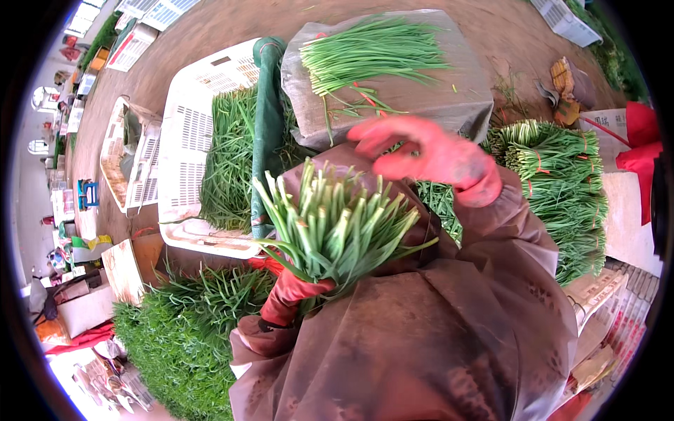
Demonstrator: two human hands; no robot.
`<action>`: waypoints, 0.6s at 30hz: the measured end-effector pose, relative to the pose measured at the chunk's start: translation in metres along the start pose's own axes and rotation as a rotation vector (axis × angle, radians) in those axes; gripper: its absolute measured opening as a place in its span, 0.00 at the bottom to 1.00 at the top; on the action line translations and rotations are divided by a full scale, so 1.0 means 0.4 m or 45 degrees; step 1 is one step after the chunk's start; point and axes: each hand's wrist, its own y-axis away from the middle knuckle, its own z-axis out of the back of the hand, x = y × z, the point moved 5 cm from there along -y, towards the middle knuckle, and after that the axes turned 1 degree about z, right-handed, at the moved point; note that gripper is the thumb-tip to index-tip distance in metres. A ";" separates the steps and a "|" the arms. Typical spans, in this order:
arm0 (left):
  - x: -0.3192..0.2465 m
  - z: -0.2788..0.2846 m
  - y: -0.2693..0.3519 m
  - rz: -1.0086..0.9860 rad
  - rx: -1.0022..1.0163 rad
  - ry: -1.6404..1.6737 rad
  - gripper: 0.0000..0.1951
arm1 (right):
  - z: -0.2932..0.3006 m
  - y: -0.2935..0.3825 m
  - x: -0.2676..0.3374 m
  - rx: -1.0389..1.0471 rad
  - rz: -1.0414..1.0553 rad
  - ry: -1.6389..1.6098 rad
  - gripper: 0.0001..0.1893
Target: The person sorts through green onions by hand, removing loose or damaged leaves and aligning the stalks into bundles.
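Observation:
My left hand [297, 294], in a red glove, grips a bunch of garlic chives [337, 226] against my brown apron, the pale cut ends pointing up and away from me. Raised to the right of that bunch, my right hand [416, 152] wears a red glove and is blurred. Its fingers are apart and I see nothing held in them. Just beyond it stands a low work surface covered with grey sheeting [400, 100]. A flat layer of chives [374, 50] lies across its far part, with red ties [363, 97] and stray leaves nearer me.
On the left, a white plastic crate [184, 158] holds chives, with rolled green cloth [268, 131] along its right side. Loose chives [179, 337] are heaped at lower left. Tied bundles [558, 194] are stacked at right. Other crates [131, 158] and a cardboard box [605, 126] stand around.

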 end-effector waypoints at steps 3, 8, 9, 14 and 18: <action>-0.009 0.020 0.001 0.572 -0.071 1.061 0.23 | -0.069 -0.032 -0.023 0.105 -0.035 0.590 0.08; 0.244 -0.152 0.275 0.630 -0.194 1.409 0.18 | -0.067 0.007 -0.059 -0.082 -0.318 0.021 0.09; 0.298 -0.192 0.323 0.690 -0.229 1.618 0.19 | -0.068 0.015 -0.069 -0.078 -0.318 0.020 0.09; 0.202 -0.181 0.252 0.933 -0.326 2.171 0.18 | -0.017 0.058 -0.125 -0.323 -0.159 0.189 0.15; 0.073 -0.091 0.156 0.969 -0.313 2.022 0.15 | 0.171 0.090 -0.094 -0.741 -0.333 0.623 0.15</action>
